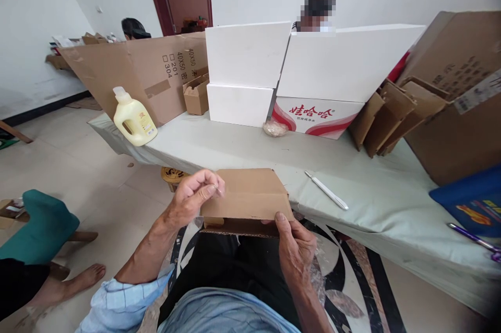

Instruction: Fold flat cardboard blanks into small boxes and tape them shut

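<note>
A brown cardboard box (250,192) lies tilted above my lap at the table's near edge, its front side gaping towards me. My right hand (295,241) grips the box's near right corner, thumb on the top panel and the other fingers beneath or behind. Over the box's left end, my left hand (198,194) is closed, with thumb and forefinger pinched together. A small clear scrap seems to show at those fingertips, too blurred to name. A white pen-like tool, perhaps a craft knife (326,190), lies on the table to the right of the box.
White cartons (246,56) stand stacked across the table (219,140). A yellow jug (135,119) stands left, near a small brown box (196,95). Clear tape (275,128) lies by the cartons. Folded cardboard (385,119), a blue container (473,202) and a purple pen (473,239) are right. Other people sit nearby.
</note>
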Tool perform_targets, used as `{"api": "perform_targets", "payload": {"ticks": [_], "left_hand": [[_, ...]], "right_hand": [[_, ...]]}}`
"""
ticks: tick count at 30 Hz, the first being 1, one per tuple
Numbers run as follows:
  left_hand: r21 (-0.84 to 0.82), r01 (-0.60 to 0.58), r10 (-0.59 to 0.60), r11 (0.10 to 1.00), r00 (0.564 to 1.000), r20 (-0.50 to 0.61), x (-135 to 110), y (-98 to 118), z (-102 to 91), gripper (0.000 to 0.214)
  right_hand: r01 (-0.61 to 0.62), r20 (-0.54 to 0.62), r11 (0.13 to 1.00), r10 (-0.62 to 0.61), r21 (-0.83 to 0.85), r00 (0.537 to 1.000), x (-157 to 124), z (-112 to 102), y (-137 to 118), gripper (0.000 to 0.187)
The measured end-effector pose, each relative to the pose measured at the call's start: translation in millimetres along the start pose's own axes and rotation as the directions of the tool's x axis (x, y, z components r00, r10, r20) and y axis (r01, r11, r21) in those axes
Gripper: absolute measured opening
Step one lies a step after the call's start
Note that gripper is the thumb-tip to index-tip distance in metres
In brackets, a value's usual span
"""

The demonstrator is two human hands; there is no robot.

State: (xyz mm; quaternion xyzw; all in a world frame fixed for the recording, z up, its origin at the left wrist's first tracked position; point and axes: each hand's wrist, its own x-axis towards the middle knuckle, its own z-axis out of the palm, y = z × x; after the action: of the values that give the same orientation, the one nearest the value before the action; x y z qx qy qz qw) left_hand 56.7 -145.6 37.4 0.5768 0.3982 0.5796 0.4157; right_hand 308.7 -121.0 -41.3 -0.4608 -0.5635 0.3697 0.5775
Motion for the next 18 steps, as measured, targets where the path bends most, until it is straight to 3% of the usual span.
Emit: {"api": "perform_targets", "payload": {"ticks": [4, 9, 13, 18], "left_hand": [[-0.098, -0.048, 0.03, 0.994, 0.984, -0.176, 3.2, 4.4, -5.5, 0.04], [-0.119, -0.061, 0.031, 0.991, 0.971, -0.237, 10.9, 5.3, -1.5, 0.041], [-0.151, -0.043, 0.006, 0.988, 0.971, -0.24, 20.8, -4.1, 7.8, 0.044], [-0.191, 0.049, -0.091, 0.98, 0.972, -0.216, 33.2, -18.1, 25.0, 0.046]], "right_hand": [[0.002, -0.029, 1.0, -0.002, 0.005, 1.0, 6.6, -1.1, -3.7, 0.058], [0.039, -0.088, 0.999, -0.04, -0.009, 0.995, 38.8, 6.7, 2.3, 0.058], [0.087, -0.119, 0.995, -0.082, 0.038, 0.99, 79.5, 24.5, 26.3, 0.059], [0.041, -0.009, 0.999, -0.041, 0.024, 0.999, 106.4, 34.1, 72.4, 0.057]]}}
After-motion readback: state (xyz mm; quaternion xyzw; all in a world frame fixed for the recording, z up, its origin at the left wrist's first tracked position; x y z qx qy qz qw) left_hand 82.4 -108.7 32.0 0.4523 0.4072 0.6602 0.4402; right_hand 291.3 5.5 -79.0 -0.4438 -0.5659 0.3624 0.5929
